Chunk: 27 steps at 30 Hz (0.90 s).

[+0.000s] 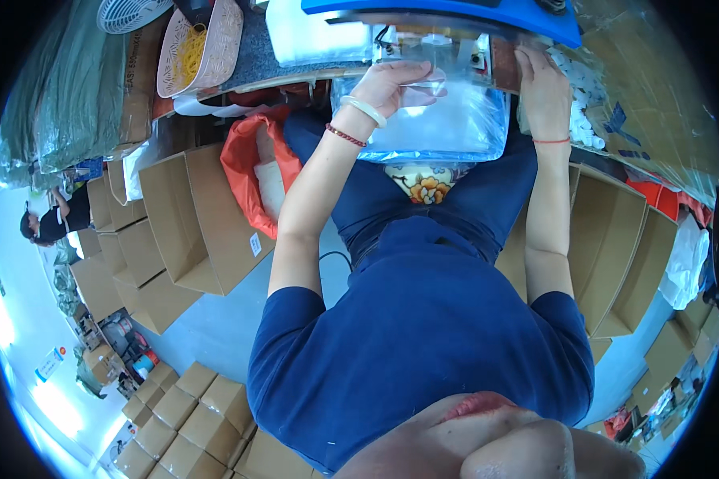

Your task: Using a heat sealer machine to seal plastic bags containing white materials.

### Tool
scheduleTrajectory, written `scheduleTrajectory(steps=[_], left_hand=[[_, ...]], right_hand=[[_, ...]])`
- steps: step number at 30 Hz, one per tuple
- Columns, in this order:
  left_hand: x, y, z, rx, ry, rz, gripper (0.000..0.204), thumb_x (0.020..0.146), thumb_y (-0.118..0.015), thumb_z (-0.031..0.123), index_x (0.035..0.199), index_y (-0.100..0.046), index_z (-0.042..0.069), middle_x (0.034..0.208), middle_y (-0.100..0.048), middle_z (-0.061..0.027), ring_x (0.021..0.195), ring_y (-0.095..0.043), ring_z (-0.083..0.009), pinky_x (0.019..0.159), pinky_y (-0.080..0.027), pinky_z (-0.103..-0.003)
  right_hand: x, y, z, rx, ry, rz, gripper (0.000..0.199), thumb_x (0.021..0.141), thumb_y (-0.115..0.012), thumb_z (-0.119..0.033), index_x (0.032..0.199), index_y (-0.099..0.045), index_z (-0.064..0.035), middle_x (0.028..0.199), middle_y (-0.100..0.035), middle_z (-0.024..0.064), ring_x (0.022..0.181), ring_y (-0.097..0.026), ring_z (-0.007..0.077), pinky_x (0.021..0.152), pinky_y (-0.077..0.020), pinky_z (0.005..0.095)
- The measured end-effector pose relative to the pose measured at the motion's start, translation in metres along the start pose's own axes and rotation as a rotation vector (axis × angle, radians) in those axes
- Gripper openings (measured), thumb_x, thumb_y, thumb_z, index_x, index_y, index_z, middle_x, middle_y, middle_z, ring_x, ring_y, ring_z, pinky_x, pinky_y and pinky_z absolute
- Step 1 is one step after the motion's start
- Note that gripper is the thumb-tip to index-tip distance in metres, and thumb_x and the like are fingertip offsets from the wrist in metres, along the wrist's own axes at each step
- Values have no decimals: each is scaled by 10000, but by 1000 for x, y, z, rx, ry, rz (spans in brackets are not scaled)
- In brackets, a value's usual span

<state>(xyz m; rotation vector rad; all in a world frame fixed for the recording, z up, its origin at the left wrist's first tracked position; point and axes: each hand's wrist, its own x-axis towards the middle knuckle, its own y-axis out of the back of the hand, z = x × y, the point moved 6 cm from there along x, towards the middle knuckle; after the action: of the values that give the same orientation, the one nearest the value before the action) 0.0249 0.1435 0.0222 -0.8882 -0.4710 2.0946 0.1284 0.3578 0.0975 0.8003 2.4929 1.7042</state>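
Observation:
My left hand [387,88] is closed in a pinch on a clear plastic bag [425,94], in front of the bench edge. Beneath it, between my knees, sits a container lined with clear bluish plastic [455,136]; what lies inside is hard to make out. My right hand [545,92] rests palm down by a brown board [505,67], fingers stretched forward and no object visible in them. Just right of that hand is a heap of small white plastic parts [585,104]. A blue machine [455,14] spans the bench ahead of both hands.
A pink basket with yellow bands [230,48] and a stack of clear bags [315,36] are on the bench. Left of my legs stand a red sack [244,172] and open cartons [216,231]; more cartons [607,231] stand right. Another person [60,215] is far left.

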Motion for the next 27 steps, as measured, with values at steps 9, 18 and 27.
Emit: scheduleTrajectory(steps=[9, 18, 27], left_hand=[[-29, 36, 48, 816, -519, 419, 258, 897, -676, 191, 1038, -693, -24, 952, -724, -98, 801, -704, -222, 715, -545, -296], [-74, 77, 50, 1808, -1022, 643, 199, 848, -656, 130, 1038, -706, 94, 1071, -704, -59, 1072, -645, -220, 937, -471, -375], [-93, 27, 50, 826, -510, 439, 212, 789, -790, 139, 935, -742, -7, 816, -731, -52, 738, -643, -69, 682, -497, -204]], right_hand=[[26, -34, 63, -231, 71, 78, 406, 898, -526, -113, 1296, -511, -34, 1259, -551, 143, 1032, -598, 352, 849, -517, 451], [-31, 42, 23, 133, -109, 234, 231, 908, -646, -155, 1127, -642, -79, 1111, -653, 104, 886, -638, 222, 812, -497, 314], [-48, 18, -102, 769, 82, -17, 247, 835, -742, -131, 1064, -690, -55, 986, -682, 50, 802, -595, 128, 741, -480, 253]])
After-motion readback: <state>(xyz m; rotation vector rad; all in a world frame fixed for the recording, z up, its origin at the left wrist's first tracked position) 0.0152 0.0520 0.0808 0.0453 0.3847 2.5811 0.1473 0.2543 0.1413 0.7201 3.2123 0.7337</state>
